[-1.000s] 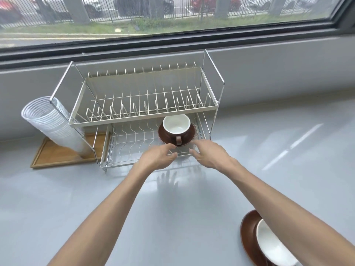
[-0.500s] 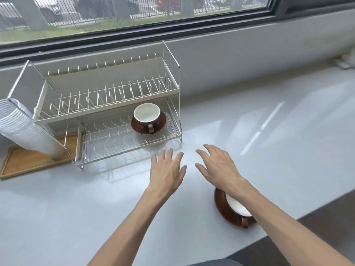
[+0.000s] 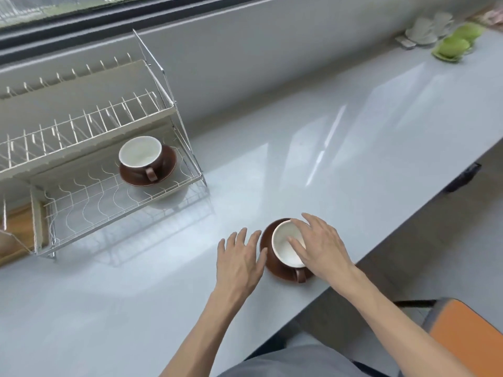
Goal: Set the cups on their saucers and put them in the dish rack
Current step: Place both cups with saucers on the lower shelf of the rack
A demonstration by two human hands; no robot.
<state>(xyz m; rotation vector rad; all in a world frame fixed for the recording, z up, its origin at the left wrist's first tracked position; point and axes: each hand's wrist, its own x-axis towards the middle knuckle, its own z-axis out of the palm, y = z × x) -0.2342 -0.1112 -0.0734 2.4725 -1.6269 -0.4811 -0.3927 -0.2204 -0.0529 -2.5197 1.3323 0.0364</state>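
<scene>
A: Your right hand [image 3: 322, 247] was spread over the second cup [image 3: 285, 247], fingers draped across its rim; left hand [image 3: 239, 259] lay open and flat beside its saucer [image 3: 272, 263]. Likely bracketing the set for a two-handed lift.

B: Contact?

A: Couldn't tell, your palm hid the far rim. First cup [image 3: 140, 156] and its saucer [image 3: 160, 170] sat in the dish rack [image 3: 122, 202], up and left of both hands.

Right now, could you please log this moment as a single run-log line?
stage: reaching second set | left hand: open beside saucer | right hand: open over cup | first cup set: in dish rack lower tier
</scene>
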